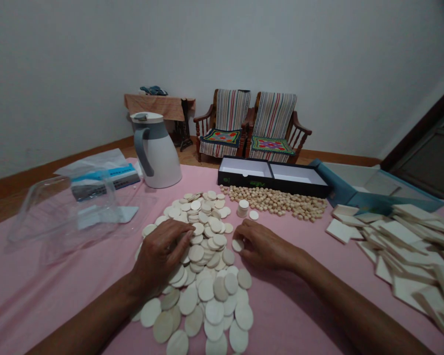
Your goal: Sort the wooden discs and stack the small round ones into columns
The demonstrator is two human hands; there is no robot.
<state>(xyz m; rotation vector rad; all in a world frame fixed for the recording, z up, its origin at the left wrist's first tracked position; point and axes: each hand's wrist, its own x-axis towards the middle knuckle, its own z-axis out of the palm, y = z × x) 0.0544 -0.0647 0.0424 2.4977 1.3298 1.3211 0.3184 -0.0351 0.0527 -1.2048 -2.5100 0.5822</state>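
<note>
A broad heap of pale round wooden discs (214, 311) spreads over the pink cloth in front of me. My left hand (163, 249) rests on the heap's left side, thumb and index tips close together at the discs; what they pinch, if anything, is hidden. On the heap's right edge, my right hand (261, 244) has its fingers closed on one wooden disc (238, 245), held low near the cloth. Just beyond that hand stands a short stack of discs (243, 209), with a single disc (253, 215) lying beside it.
Small wooden beads (277, 201) lie before a black two-part box (299, 180). A blue box (377, 185) and piled wooden tiles (410, 251) are right. Left are a white jug (161, 153), clear plastic packaging (64, 212) and a blue-and-grey carton (107, 181).
</note>
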